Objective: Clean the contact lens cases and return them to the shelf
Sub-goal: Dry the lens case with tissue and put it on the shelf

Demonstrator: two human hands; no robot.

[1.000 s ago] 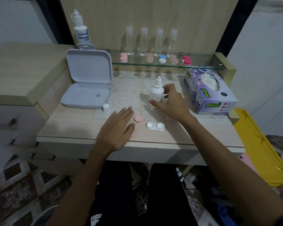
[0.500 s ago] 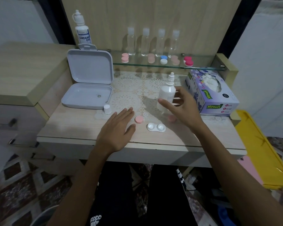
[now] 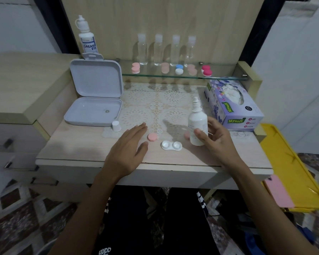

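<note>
An open white lens case (image 3: 171, 145) lies on the table near the front edge. A loose pink cap (image 3: 152, 137) lies to its left, and a second pink cap (image 3: 187, 135) is partly hidden behind the white solution bottle (image 3: 197, 124). My right hand (image 3: 216, 140) holds that uncapped bottle upright, just right of the case. My left hand (image 3: 129, 150) rests flat on the table left of the pink cap, holding nothing. Several closed lens cases sit on the glass shelf (image 3: 219, 77), among them a blue-and-white one (image 3: 179, 69) and a red one (image 3: 206, 70).
An open grey box (image 3: 94, 100) stands at the left, the bottle's small white cap (image 3: 116, 126) in front of it. A tissue box (image 3: 234, 105) sits at the right. Clear bottles (image 3: 158, 49) and a Dream Eye bottle (image 3: 86, 36) stand behind. A yellow tray (image 3: 298, 173) hangs off right.
My right hand has lifted the white bottle from the lace mat and carried it right and toward me, beside the open case. My left hand has stayed put.
</note>
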